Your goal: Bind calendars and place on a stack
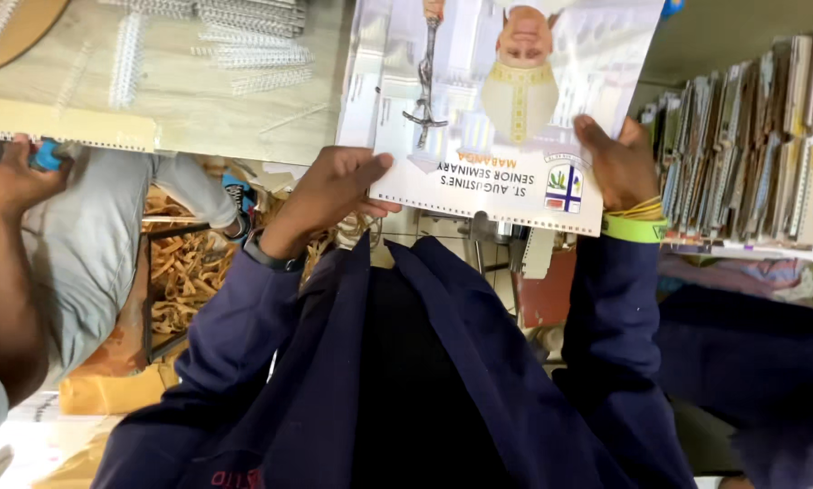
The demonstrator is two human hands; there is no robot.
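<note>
At the far left, another person's hand (12, 177) grips a small blue object (47, 156) at the edge of a pale wooden table (189, 109). White plastic binding combs (243, 36) lie scattered on that table further back. Moving right, the wearer's left hand (334, 190), with a dark band on the wrist above a navy sleeve (243, 326), pinches the near left corner of a glossy printed sheet (497, 109), thumb on top. The sheet stands at centre, its near edge punched with a row of small holes. The right hand (619, 163), wearing a green wristband (635, 229), clasps the sheet's near right corner. At the far right, a stack of spiral-bound booklets (750, 136) stands on edge
</note>
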